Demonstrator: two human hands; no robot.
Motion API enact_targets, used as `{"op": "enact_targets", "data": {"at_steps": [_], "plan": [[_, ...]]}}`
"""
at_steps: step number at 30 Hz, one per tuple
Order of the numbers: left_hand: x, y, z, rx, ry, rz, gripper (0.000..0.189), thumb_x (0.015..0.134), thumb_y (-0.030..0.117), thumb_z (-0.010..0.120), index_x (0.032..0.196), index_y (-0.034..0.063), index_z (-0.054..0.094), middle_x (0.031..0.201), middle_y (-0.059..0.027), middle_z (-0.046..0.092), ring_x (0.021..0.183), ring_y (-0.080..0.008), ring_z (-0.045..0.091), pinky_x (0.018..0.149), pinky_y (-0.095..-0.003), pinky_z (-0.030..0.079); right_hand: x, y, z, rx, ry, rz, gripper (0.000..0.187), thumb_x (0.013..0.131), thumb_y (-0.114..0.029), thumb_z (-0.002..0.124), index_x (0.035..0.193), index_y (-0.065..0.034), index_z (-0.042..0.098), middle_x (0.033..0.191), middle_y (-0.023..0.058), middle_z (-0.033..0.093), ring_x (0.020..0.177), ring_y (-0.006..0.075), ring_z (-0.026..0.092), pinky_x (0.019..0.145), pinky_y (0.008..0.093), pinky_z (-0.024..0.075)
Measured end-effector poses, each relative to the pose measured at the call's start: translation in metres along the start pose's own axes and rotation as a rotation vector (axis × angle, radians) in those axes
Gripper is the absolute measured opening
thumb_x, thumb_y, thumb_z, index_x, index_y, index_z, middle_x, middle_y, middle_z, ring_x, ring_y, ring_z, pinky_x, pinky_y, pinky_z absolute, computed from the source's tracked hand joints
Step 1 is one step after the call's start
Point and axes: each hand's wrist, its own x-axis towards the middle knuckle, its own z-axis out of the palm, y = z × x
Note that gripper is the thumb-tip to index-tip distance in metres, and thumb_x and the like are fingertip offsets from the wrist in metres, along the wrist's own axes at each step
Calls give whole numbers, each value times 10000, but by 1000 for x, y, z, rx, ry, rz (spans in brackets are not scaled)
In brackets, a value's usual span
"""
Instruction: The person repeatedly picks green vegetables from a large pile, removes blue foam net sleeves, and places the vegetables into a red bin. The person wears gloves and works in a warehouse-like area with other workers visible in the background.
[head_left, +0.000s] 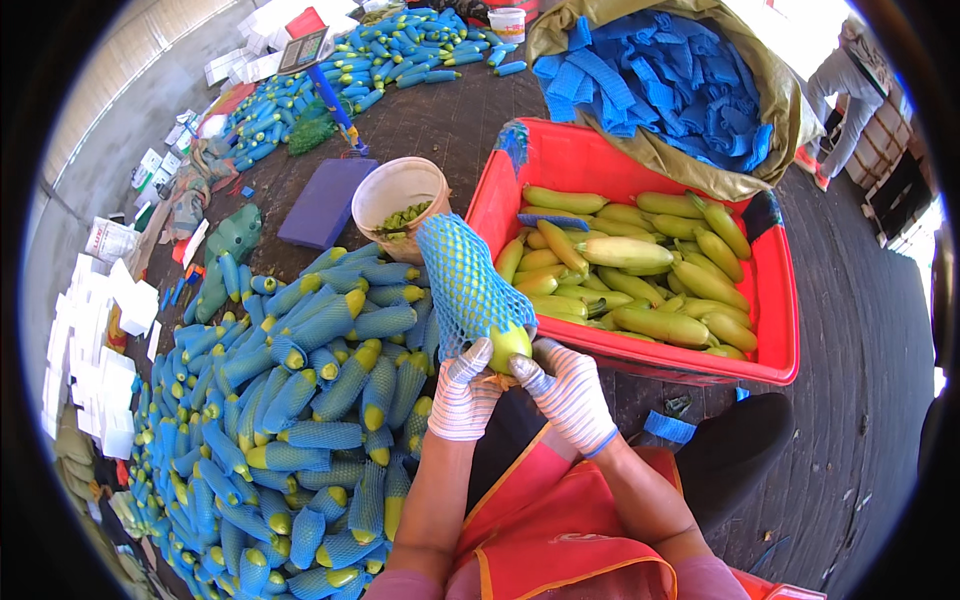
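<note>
Both my hands wear striped work gloves. My left hand (466, 394) and my right hand (571, 391) hold a light green zucchini (510, 348) between them by its lower end. A blue foam net sleeve (476, 277) covers the rest of it. To the right, a red plastic crate (664, 358) holds bare zucchini (664, 326), with one blue sleeve lying on them. A large heap of sleeved zucchini (289, 435) spreads on the left. Behind the crate, an olive sack (787, 75) is full of blue foam net sleeves (652, 75).
A whitish bucket (401, 169) with green trimmings stands beyond the heap, beside a platform scale (322, 202) on the dark floor. More sleeved zucchini (420, 45) lie at the back. White foam boxes (82, 337) line the far left. A person (851, 82) stands at the upper right.
</note>
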Motion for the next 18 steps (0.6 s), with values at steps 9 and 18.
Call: {"op": "enact_targets", "data": {"at_steps": [9, 18], "plan": [[1, 7, 3, -26, -59, -221, 714, 921, 353, 701, 1436, -69, 444, 1354, -285, 595, 1195, -440, 626, 1046, -540, 520, -1, 10, -8, 207, -207, 191, 180, 970, -96, 656, 1124, -12, 695, 783, 37, 726, 560, 61, 597, 516, 224, 489], [-34, 142, -137, 58, 705, 306, 478, 888, 144, 755, 1288, -38, 566, 1337, -172, 611, 1218, -305, 596, 1075, -555, 533, -11, 132, -114, -861, -249, 439, 317, 915, -349, 623, 1064, -109, 765, 1000, 207, 744, 1007, 378, 709, 898, 477, 560]]}}
